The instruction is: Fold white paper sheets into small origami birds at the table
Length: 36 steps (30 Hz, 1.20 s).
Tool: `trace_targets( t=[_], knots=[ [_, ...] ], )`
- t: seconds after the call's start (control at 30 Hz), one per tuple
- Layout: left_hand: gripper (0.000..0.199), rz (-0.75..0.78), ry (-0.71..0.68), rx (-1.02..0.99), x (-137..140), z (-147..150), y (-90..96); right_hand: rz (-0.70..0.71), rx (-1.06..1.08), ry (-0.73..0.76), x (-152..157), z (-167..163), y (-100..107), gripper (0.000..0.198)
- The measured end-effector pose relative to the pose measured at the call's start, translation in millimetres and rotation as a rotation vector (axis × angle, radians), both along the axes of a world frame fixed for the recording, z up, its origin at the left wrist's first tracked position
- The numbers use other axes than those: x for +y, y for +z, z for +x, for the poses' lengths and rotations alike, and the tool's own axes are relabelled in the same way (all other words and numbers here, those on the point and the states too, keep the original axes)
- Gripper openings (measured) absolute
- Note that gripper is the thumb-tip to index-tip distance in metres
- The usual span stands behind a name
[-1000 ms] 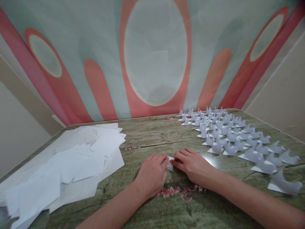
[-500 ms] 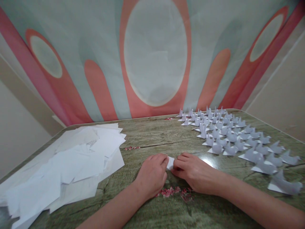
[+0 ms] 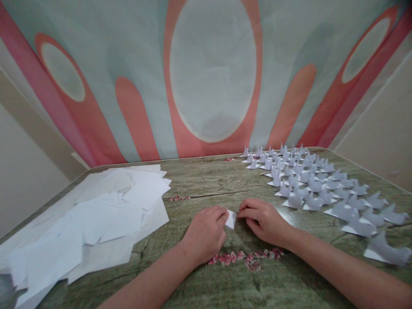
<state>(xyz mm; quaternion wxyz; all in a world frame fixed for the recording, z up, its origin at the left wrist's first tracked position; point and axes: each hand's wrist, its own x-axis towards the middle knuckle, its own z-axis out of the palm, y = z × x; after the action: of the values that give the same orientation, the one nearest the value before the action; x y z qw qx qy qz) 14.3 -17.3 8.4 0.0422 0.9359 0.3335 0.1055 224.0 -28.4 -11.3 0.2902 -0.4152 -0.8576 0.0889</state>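
Observation:
A small folded white paper (image 3: 231, 219) lies on the table between my two hands. My left hand (image 3: 206, 234) is closed on its left side, fingers and thumb pressing it, so that part is hidden. Just right of the paper is my right hand (image 3: 265, 221), its fingers curled together and the fingertips at or very near the paper's right corner. Whether they touch it I cannot tell. Nothing shows between the right fingers.
Loose white paper sheets (image 3: 109, 214) are heaped on the left of the table. Several rows of folded paper birds (image 3: 312, 184) stand on the right, close to my right forearm. The wood-patterned table (image 3: 199, 180) meets a patterned backdrop (image 3: 212, 86) behind.
My right hand has drawn slightly right, off the folded paper, so more of the paper shows. My left hand stays in place on it. The view has shifted a little.

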Motion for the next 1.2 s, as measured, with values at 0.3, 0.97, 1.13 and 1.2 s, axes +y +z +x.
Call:
trace_targets(
  t=[0.3,0.97,1.13,1.2],
  knots=[
    [0.034,-0.040,-0.024,-0.072,3.6,-4.7,-1.5,0.041,-0.157,0.017,1.9,-5.4,-4.8,0.034],
    [0.046,-0.322,0.031,-0.415,21.1,-12.3,-6.9,-0.133,0.234,0.034,-2.2,-10.3,1.1,0.027],
    [0.046,-0.362,0.054,-0.440,22.7,-13.4,-8.2,-0.121,0.180,0.046,1.0,-15.0,-3.2,0.025],
    [0.044,-0.376,0.050,-0.451,22.7,-13.6,-8.7,-0.109,0.151,0.048,2.2,-16.7,-5.5,0.024]
  ],
)
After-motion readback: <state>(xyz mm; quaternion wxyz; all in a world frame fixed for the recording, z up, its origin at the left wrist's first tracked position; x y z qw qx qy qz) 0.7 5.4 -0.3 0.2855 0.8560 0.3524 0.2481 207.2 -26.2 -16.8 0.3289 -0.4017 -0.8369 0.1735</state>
